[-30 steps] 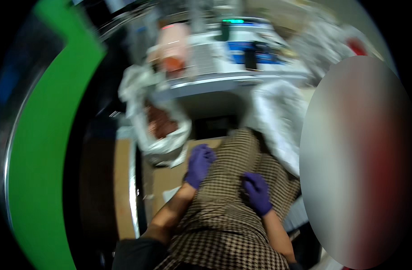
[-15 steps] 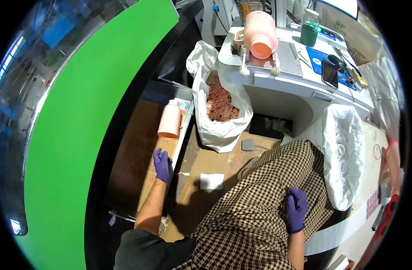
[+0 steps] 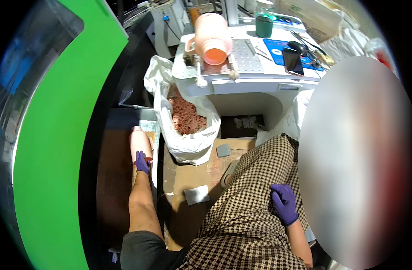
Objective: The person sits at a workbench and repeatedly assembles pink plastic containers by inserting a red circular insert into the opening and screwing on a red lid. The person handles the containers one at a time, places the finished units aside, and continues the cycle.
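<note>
In a brown-lined metal tray (image 3: 155, 148) at the left lies a pale pink jug (image 3: 138, 135), its narrow neck away from me and a handle on its right side. My left hand (image 3: 142, 163), in a purple glove, reaches its near end, with the fingers over the rim and the thumb to the right. My right hand (image 3: 284, 204), also gloved in purple, rests on my checked apron (image 3: 246, 216). Its fingers are curled, and I see nothing in them. A second pink jug (image 3: 211, 38) lies on the machine table, its round mouth facing me.
A white bag (image 3: 188, 148) of reddish-brown shreds (image 3: 188, 118) stands between tray and table. On the white table (image 3: 251, 76) are a phone (image 3: 292, 61) and a green bottle (image 3: 264, 20). A green panel (image 3: 48, 148) curves along the left. A blur (image 3: 358, 166) hides the right side.
My left hand has moved forward from below the pink jug onto its near end. The whole view has shifted, with the scene now further left. My right hand stays on the apron.
</note>
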{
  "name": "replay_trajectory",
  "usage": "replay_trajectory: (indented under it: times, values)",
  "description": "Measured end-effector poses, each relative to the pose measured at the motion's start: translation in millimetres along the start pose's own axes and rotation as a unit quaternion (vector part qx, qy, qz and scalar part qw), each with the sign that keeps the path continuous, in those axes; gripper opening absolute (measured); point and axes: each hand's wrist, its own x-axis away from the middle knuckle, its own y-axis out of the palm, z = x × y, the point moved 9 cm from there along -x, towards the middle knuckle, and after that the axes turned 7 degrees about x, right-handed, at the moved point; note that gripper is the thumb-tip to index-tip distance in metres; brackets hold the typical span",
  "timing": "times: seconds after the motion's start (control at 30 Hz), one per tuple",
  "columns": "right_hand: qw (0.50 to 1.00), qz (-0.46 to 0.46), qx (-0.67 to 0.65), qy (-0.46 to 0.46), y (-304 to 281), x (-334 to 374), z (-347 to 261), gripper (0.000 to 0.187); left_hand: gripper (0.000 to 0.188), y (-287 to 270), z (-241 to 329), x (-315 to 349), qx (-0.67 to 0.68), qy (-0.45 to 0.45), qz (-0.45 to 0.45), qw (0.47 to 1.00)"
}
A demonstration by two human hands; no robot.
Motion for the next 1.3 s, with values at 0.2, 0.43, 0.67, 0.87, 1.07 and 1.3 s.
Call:
replay_trajectory:
  times: [0.2,0.43,0.67,0.87,1.07,1.3]
  values:
    - [0.999,-0.021,-0.05,0.002,6,-2,6,0.019,0.03,-62,3,-2,0.363,-0.249,0.247,0.863]
    - [0.992,-0.022,-0.117,0.03,-12,-19,-22,0.038,0.022,-233,279,31,0.348,-0.113,0.086,0.927]
    - [0.905,-0.089,-0.416,-0.013,0,-57,-72,0.096,0.026,-185,441,122,0.368,0.154,-0.258,0.88]
    - [0.95,-0.002,-0.308,-0.042,-32,-30,-56,0.094,0.03,-116,478,133,0.131,0.181,-0.376,0.899]
    - [0.965,-0.036,-0.226,-0.126,-38,-27,-79,0.089,0.117,-190,576,87,0.225,0.334,-0.189,0.896]
    - [0.986,-0.047,0.087,-0.135,-46,-8,-99,0.084,0.076,-128,607,92,0.236,0.349,-0.159,0.893]
